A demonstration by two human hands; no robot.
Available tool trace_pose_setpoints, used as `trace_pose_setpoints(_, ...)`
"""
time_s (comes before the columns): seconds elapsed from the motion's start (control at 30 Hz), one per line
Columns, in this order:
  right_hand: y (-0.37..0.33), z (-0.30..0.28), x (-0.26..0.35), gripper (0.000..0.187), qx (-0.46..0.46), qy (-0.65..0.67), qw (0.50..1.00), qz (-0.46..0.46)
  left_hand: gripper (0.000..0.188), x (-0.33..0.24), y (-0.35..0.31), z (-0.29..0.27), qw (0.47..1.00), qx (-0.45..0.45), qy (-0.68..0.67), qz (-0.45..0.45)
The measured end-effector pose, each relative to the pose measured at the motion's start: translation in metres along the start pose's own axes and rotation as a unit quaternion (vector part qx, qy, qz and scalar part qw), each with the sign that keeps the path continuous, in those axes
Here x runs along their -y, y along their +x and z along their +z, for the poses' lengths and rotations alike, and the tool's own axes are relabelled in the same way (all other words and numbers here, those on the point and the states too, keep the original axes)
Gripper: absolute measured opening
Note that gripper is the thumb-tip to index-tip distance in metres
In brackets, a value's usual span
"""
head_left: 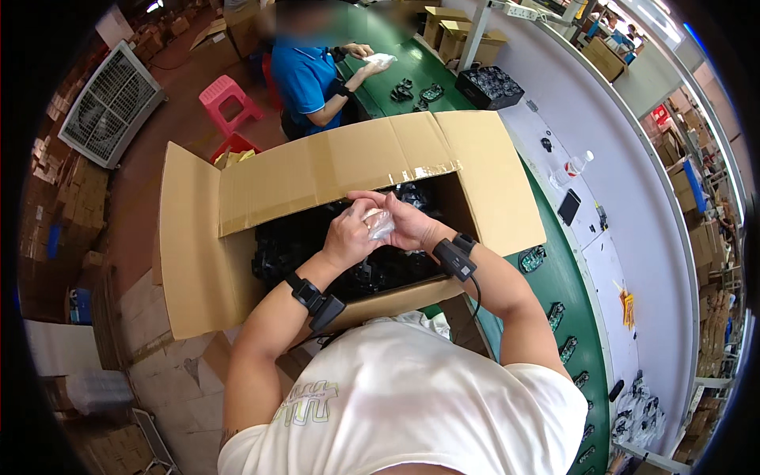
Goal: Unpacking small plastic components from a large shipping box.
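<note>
Above the open cardboard box point(332, 170), both of my hands meet on a small clear plastic bag point(381, 225). What the bag contains is too hidden to make out. My left hand point(351, 239) has its fingers curled against the bag's left side. Around the other side, my right hand point(412, 224) is cupped, with its fingers reaching past the bag toward my left hand. Black plastic-wrapped items point(360, 277) fill the box below, partly covered by my hands and forearms.
A green work table point(582, 317) runs along the right with several circuit-board parts point(556, 316). A phone point(569, 207) and a bottle point(571, 169) stand beyond it. A person in blue point(305, 83) holds a white bag across the box. A red stool point(227, 103) is far left.
</note>
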State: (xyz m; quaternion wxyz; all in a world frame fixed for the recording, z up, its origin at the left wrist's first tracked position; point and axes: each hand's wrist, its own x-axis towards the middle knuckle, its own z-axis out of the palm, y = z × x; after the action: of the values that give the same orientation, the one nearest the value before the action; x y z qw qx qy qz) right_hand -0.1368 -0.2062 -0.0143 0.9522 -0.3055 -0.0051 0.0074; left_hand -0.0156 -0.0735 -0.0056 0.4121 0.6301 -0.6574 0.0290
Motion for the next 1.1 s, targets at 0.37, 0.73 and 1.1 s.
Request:
trace_pose_setpoints(0.37,0.000,0.016,0.007,0.073,-0.025,-0.244,0.969,-0.033,0.069,-0.001,-0.008,0.011,0.996,-0.085,0.016,0.034)
trace_pose_setpoints(0.73,-0.039,0.018,0.067,0.028,-0.251,-0.584,0.691,-0.345,0.045,0.006,0.025,-0.014,0.974,-0.049,0.015,0.222)
trace_pose_setpoints(1.1,-0.034,-0.004,0.064,0.011,-0.189,-0.515,0.725,-0.416,0.035,0.077,0.047,0.104,0.901,0.389,0.156,-0.110)
